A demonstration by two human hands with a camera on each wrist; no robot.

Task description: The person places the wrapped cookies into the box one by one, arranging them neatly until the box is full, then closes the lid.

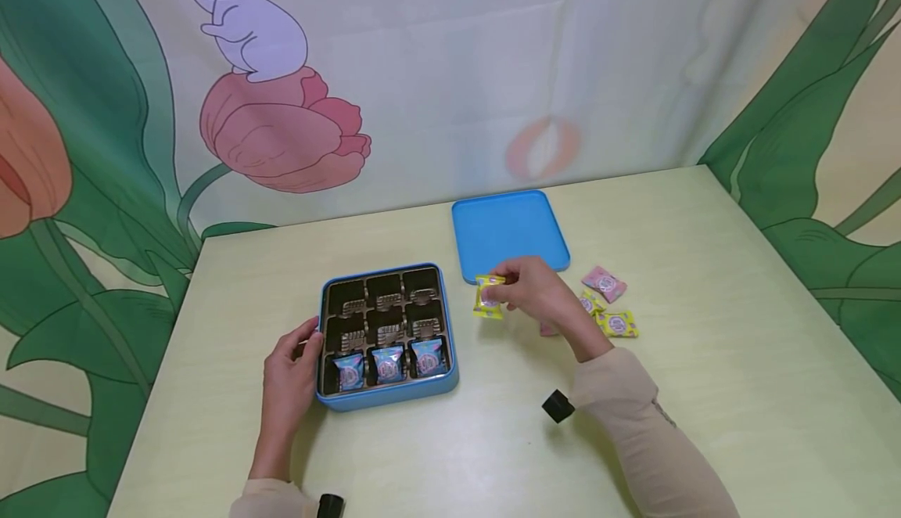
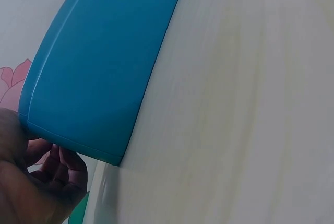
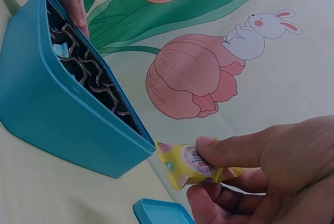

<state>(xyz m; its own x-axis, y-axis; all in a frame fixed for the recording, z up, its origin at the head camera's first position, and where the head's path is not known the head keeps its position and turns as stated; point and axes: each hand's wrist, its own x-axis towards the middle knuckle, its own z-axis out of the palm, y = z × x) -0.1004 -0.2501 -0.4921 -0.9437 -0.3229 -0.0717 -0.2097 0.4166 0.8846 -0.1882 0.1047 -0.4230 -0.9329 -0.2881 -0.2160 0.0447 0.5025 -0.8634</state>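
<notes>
My right hand [image 1: 540, 293] pinches a yellow wrapped candy [image 3: 180, 166] between thumb and fingers, just right of the blue box [image 1: 394, 401]. The box has a dark tray of square compartments. Blue-wrapped candies [image 1: 389, 365] sit in the three compartments of the near row; the middle and far rows hold none. My left hand [image 1: 285, 377] rests against the box's left side, thumb near the rim, and the left wrist view shows its bent fingers touching the outer wall. Beyond my right forearm lie a pink candy [image 1: 605, 283] and yellow candies [image 1: 617, 324], partly hidden by the arm.
A blue lid [image 1: 508, 228] lies on the table [image 1: 704, 307] behind the right hand, near the back edge. A curtain [image 1: 450, 72] printed with flowers and a white animal hangs behind the table. Black camera pieces [image 1: 558, 406] stick out at both wrists.
</notes>
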